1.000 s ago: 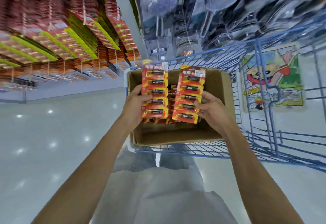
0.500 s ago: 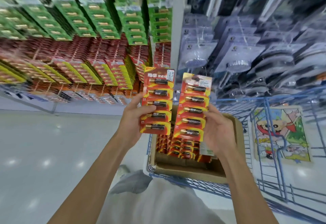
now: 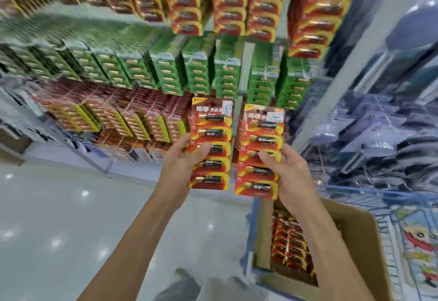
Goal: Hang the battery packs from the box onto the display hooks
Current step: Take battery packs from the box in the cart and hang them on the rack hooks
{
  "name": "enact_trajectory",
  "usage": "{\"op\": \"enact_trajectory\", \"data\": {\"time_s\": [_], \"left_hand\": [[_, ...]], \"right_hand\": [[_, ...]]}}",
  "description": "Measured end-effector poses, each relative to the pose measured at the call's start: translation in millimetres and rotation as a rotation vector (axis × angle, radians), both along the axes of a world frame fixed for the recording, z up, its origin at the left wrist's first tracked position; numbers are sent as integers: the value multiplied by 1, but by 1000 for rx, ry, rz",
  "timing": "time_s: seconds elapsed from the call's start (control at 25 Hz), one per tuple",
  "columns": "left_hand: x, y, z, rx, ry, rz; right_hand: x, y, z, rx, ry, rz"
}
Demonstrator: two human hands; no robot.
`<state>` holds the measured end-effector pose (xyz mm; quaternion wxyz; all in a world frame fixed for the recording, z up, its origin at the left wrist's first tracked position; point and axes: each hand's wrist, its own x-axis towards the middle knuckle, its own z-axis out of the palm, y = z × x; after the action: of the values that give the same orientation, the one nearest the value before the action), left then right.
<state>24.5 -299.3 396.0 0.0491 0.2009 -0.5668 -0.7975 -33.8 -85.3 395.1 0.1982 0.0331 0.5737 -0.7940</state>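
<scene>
Red-and-yellow battery packs (image 3: 219,134), each a strip of five black cells (image 3: 214,117).

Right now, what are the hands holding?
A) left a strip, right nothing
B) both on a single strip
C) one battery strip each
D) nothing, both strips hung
C: the left hand grips the left strip and the right hand grips the right strip, held up side by side in front of the display, neither on a hook yet.
</scene>
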Motion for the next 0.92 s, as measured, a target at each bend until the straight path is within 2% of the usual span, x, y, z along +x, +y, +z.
{"op": "enact_trajectory", "data": {"time_s": [0.16, 0.4, 0.68, 0.92], "left_hand": [[10, -79, 21, -32, 67, 78], [20, -171, 53, -89, 178, 83], [5, -251, 76, -93, 239, 145], [-47, -302, 93, -115, 262, 119]], "right_hand": [[5, -85, 24, 1, 56, 15], [11, -187, 60, -17, 167, 59], [-10, -261, 89, -38, 196, 89], [-55, -311, 106, -59, 232, 49]]}}
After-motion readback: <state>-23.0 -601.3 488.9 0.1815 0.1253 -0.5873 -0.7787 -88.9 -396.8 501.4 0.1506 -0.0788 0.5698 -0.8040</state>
